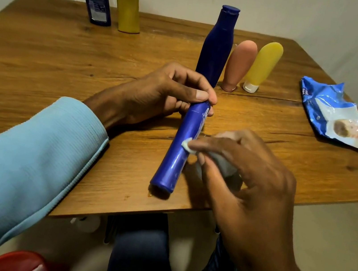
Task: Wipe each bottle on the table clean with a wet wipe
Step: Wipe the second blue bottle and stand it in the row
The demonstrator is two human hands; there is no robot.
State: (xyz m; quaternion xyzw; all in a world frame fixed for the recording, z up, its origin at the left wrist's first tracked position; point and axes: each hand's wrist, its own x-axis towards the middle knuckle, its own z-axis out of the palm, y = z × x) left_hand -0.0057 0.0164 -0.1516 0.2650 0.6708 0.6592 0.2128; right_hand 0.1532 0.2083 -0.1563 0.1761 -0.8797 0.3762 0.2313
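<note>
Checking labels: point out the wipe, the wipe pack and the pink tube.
wipe (186,145), head view, white corner against the blue bottle.
wipe pack (326,104), head view, blue upper part.
pink tube (239,65), head view, middle of body.

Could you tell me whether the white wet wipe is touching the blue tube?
Touching: in the head view, the white wet wipe pinched by the right hand presses against the blue tube's side.

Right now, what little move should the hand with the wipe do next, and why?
Probably slide the wet wipe along the blue tube toward its near end. The right hand presses the wipe against the tube's middle, while the left hand pinches the far end and steadies it over the table, so the near half looks still unwiped.
</note>
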